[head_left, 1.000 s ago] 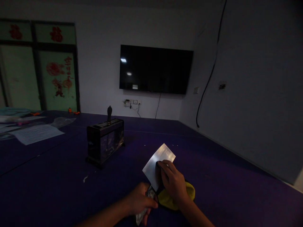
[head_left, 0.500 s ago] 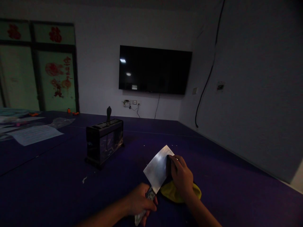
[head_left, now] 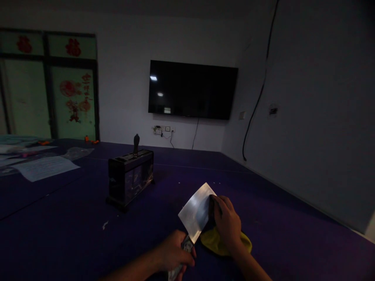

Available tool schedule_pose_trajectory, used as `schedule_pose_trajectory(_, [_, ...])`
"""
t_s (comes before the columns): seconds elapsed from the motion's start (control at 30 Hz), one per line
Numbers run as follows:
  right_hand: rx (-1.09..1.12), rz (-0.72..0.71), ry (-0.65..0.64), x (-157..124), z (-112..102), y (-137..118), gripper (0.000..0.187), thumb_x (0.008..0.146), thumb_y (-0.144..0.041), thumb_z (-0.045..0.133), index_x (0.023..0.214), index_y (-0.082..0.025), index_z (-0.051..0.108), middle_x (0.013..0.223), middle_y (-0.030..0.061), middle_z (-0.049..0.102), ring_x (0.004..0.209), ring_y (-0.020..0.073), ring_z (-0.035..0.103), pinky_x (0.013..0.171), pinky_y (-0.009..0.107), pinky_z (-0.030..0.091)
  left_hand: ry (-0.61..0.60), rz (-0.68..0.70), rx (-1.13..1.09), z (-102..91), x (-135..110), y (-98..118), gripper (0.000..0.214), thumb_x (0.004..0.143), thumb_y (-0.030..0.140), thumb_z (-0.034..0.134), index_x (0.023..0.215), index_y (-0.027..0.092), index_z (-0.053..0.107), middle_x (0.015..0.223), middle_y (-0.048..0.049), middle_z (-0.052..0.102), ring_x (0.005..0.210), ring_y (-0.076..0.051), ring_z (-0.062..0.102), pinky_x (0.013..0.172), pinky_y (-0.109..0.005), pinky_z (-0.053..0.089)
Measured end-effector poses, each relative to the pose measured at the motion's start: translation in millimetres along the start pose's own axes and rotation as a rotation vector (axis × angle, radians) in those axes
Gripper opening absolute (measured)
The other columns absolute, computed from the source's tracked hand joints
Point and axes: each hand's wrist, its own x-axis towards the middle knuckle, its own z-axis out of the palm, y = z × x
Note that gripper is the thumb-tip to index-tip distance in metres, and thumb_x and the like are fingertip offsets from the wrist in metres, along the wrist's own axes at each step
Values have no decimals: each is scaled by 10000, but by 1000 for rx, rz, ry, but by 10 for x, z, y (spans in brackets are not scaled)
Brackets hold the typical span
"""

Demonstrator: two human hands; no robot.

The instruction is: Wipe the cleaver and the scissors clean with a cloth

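Note:
My left hand (head_left: 177,251) is wrapped round the handle (head_left: 187,244) of a cleaver, which has a pale patterned covering on its lower part. The cleaver's wide, shiny blade (head_left: 195,210) points up and away, tilted to the right. At the blade's right edge, my right hand (head_left: 228,222) is closed on a small dark piece (head_left: 211,207) set against the metal; its kind is too dark to tell. Below the right hand lies a yellow cloth (head_left: 212,242) on the purple tabletop, partly hidden by the wrist.
A black slotted knife block (head_left: 130,175) with one dark handle (head_left: 136,145) sticking up stands left of the cleaver. Papers (head_left: 47,168) and clear plastic (head_left: 77,152) lie at the far left. A white scrap (head_left: 105,225) is on the tabletop (head_left: 73,242). A wall borders the right side.
The view has tilted up slightly. My right hand and the dark piece stay at the blade's right edge, with only a slight shift; the left hand keeps its hold.

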Motion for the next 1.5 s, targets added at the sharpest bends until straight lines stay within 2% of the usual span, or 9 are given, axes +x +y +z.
schedule_pose_trajectory(0.43, [43,-64,-22,-35,16,-38,297,851,-200,367,1056,-231,580,974,51,596,719,152,615,567,250,473,-26,-1,-18,14,-2,9,218,523,125,550,738,157,531,376,76,464,281,-84,409,317,-149,277])
schedule_pose_trajectory(0.67, [2,60,66,30,-72,10,298,856,-239,357,1044,-223,588,969,54,597,741,165,605,584,265,466,-78,5,-12,21,11,3,238,506,116,571,739,151,532,372,68,464,288,-66,386,320,-135,266])
schedule_pose_trajectory(0.9, [-3,40,154,54,-97,0,315,860,-271,352,1066,-232,587,1008,66,595,762,178,604,579,273,464,-27,37,9,21,-48,16,248,512,148,607,747,155,528,407,82,465,330,-72,416,325,-161,327])
schedule_pose_trajectory(1.07, [18,10,178,45,-118,-28,310,865,-255,359,1083,-231,578,1021,74,589,809,185,605,615,277,480,-47,116,-123,44,-69,27,319,484,206,664,759,143,516,445,51,520,400,-103,500,410,-193,376])
schedule_pose_trajectory(1.2, [25,-22,151,31,-131,-37,301,872,-231,356,1080,-217,573,1028,71,589,837,182,607,640,277,491,-91,209,-278,64,-67,12,372,457,195,708,777,129,529,549,6,586,572,-159,590,596,-277,437])
schedule_pose_trajectory(1.3, [36,-34,123,20,-131,-32,301,874,-218,353,1093,-213,559,1039,69,587,850,179,607,655,280,497,-94,241,-308,47,-75,19,390,447,185,732,796,116,571,663,-20,615,723,-177,594,726,-306,404])
schedule_pose_trajectory(1.5, [48,-32,125,4,-118,-10,301,872,-209,363,1105,-220,554,1051,65,581,874,180,603,674,280,498,-80,311,-251,6,-126,95,328,442,199,731,739,123,613,797,-7,587,724,-117,491,686,-237,332])
